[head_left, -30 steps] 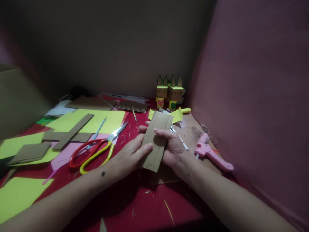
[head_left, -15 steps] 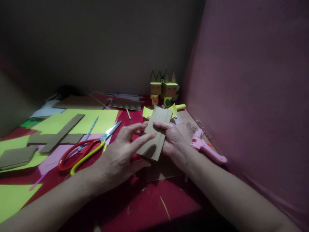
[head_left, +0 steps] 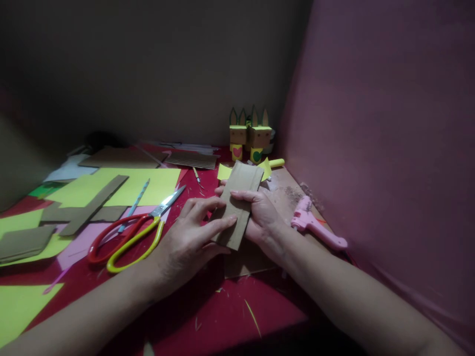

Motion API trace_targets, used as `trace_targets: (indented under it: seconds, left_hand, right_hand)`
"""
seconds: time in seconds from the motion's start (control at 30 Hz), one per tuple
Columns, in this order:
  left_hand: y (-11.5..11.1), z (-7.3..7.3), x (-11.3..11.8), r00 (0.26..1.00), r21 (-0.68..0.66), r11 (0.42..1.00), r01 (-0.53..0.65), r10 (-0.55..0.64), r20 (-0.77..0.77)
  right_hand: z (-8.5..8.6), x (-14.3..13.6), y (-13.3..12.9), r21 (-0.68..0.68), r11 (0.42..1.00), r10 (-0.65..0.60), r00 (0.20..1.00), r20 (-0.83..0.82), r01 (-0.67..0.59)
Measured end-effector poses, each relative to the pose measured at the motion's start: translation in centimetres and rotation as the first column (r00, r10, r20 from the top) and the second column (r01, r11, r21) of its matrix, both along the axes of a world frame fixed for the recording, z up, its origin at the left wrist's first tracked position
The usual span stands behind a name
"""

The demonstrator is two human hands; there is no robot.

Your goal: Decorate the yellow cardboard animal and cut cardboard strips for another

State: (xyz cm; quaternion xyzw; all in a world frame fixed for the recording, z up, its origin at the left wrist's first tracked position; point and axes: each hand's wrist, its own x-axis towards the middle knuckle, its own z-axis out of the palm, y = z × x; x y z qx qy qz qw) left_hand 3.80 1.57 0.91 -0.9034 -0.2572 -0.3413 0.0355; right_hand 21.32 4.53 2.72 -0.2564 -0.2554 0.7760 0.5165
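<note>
A rectangular strip of cardboard (head_left: 243,185) is held up at a tilt in front of me, a crease running along its length. My right hand (head_left: 261,215) grips it from the right, thumb on the upper face and fingers behind. At its near left part, my left hand (head_left: 196,227) presses a fingertip on the face, with the thumb by the lower edge; its other fingers are partly hidden. Left of that hand lie large scissors (head_left: 159,212) with one red and one yellow handle, blades apart.
A pink glue gun (head_left: 313,225) lies right of my forearm, beside the wall. Two cardboard figures with pointed ears (head_left: 237,133) stand at the back. Yellow paper (head_left: 148,180), a crossed cardboard strip (head_left: 94,205), a blue pencil (head_left: 139,198) and a craft knife (head_left: 196,175) lie left.
My left fingertip has come down onto the cardboard strip, where its shadow showed before. The strip has shifted slightly toward me and left, still in my right hand.
</note>
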Motion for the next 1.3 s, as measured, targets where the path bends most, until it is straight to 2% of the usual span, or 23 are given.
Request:
trace_targets:
  seconds: [0.1,0.17,0.33,0.5,0.57,0.63,0.73,0.8,0.83,0.9,1.0,1.07,1.1,1.13,1.2,1.23,1.3]
  left_hand:
    - [0.1,-0.1,0.0,1.000,-0.031,0.999,0.012,-0.012,0.003]
    - [0.1,-0.2,0.0,1.000,-0.003,1.000,0.014,-0.014,0.019]
    - [0.1,-0.7,0.1,1.000,0.081,0.997,-0.014,0.013,0.017]
    - [-0.1,-0.7,0.1,0.999,0.082,0.996,-0.036,0.034,0.021]
    - [-0.3,-0.2,0.0,0.999,0.048,0.998,-0.032,0.033,-0.017]
    - [-0.5,0.4,-0.3,0.999,-0.020,0.999,-0.034,0.034,0.003]
    - [-0.6,1.6,-0.8,0.961,-0.197,0.977,-0.087,0.135,0.242]
    - [-0.5,2.5,-1.1,0.870,-0.420,0.905,-0.071,0.262,0.417]
    - [-0.4,3.1,-1.3,0.821,-0.535,0.845,-0.009,0.311,0.479]
    - [-0.5,4.1,-1.6,0.754,-0.701,0.689,0.182,0.360,0.550]
    - [-1.1,5.1,-1.9,0.743,-0.792,0.435,0.427,0.331,0.582]
    - [-1.6,5.3,-1.9,0.751,-0.812,0.262,0.522,0.311,0.583]
    - [-1.8,5.4,-1.8,0.750,-0.807,0.197,0.557,0.299,0.590]
    - [-2.0,5.4,-1.8,0.747,-0.799,0.151,0.582,0.290,0.598]
    - [-2.3,5.6,-1.6,0.733,-0.780,0.121,0.614,0.278,0.621]
    - [-2.4,5.7,-1.5,0.730,-0.776,0.122,0.619,0.276,0.625]
    - [-2.4,5.8,-1.3,0.724,-0.780,0.158,0.606,0.295,0.623]
  right_hand:
    - [-0.2,-0.1,0.1,-0.016,1.000,0.025,1.000,0.005,-0.025]
    - [-0.2,-0.1,0.1,-0.006,1.000,0.023,1.000,0.004,-0.023]
    - [0.3,-0.5,-0.4,-0.032,0.999,-0.024,0.998,-0.054,0.023]
    - [0.6,-0.8,-0.8,-0.046,0.993,-0.109,0.992,-0.063,0.106]
    - [0.5,-0.9,-0.8,-0.023,0.991,-0.129,0.991,-0.026,0.128]
    - [0.5,-0.9,-1.1,0.030,0.995,-0.092,0.995,0.033,0.091]
    - [0.8,-1.0,-2.2,0.159,0.986,0.016,0.989,0.150,-0.040]
    - [1.0,-1.0,-3.1,0.257,0.964,0.006,0.977,0.211,-0.062]
    - [1.1,-1.0,-3.6,0.264,0.954,0.084,0.969,0.232,-0.146]
    - [1.1,-1.0,-4.3,0.238,0.929,0.212,0.934,0.289,-0.284]
    - [0.8,-0.8,-4.8,0.277,0.862,0.295,0.865,0.405,-0.424]
    - [0.6,-0.7,-5.0,0.301,0.817,0.345,0.835,0.429,-0.492]
    - [0.5,-0.7,-5.0,0.307,0.802,0.367,0.827,0.426,-0.513]
    - [0.5,-0.7,-5.0,0.308,0.792,0.386,0.823,0.416,-0.527]
    - [0.6,-0.7,-5.0,0.310,0.788,0.406,0.827,0.389,-0.532]
    - [0.6,-0.8,-5.0,0.306,0.787,0.417,0.828,0.375,-0.535]
    - [0.6,-0.9,-4.9,0.285,0.785,0.456,0.824,0.335,-0.550]
